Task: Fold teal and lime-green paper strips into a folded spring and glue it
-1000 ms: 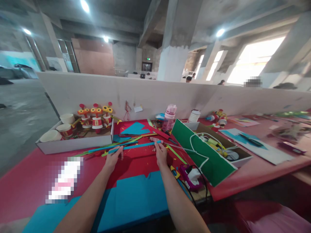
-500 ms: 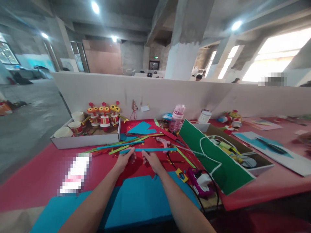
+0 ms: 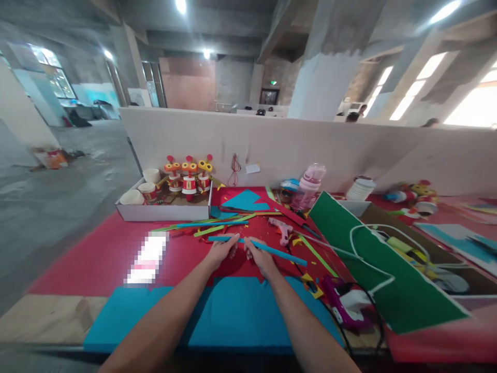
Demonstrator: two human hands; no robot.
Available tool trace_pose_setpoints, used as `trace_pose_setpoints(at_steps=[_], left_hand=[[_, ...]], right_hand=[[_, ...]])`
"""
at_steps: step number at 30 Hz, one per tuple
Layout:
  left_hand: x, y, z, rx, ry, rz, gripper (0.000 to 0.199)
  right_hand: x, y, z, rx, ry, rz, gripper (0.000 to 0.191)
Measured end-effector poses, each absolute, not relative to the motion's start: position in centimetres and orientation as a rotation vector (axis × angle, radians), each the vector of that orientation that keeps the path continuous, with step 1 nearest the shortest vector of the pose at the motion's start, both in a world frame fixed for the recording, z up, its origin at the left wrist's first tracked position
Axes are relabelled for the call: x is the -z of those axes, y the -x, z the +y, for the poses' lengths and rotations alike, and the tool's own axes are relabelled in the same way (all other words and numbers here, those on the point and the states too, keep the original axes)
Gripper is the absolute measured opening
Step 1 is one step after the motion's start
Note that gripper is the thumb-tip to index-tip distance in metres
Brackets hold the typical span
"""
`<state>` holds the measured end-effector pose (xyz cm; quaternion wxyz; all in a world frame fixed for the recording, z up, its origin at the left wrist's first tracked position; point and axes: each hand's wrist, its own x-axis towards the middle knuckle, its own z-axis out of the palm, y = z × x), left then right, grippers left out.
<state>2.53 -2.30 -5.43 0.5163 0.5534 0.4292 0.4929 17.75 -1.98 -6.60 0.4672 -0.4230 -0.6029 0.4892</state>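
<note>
A long blue papery strip (image 3: 285,255) is pinched over the red tabletop (image 3: 97,259) by a mostly closed left hand (image 3: 223,250) and right hand (image 3: 258,255), bent between them but seemingly unattached; three red-and-yellow cup-bodied figures (image 3: 189,184) look pretty much done; thin lime-green strips (image 3: 318,254) are left loose.

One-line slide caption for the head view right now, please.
The left hand and right hand hold a bent blue strip over the red tabletop, near a pink glue gun.
</note>
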Motion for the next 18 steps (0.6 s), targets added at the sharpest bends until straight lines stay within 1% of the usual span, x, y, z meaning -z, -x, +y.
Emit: trace_pose_setpoints(at_steps=[8, 13, 15, 18], left_hand=[[4.7, -0.2, -1.4, -1.251, -1.328, 1.066, 0.046], [4.3, 0.4, -1.2, -1.305, -1.370, 1.054, 0.043], [4.3, 0.6, -1.1, -1.240, -1.391, 1.033, 0.042], [4.2, 1.1, -1.2, -1.023, -1.487, 1.005, 0.039]], right_hand=[[6.7, -19.9, -1.1, -1.107, 1.047, -1.425, 0.042], [7.1, -20.1, -0.9, -1.140, 1.045, -1.298, 0.041], [7.4, -20.2, -0.5, -1.146, 1.080, -1.197, 0.042], [7.8, -20.6, 0.3, -1.084, 1.135, -1.017, 0.043]])
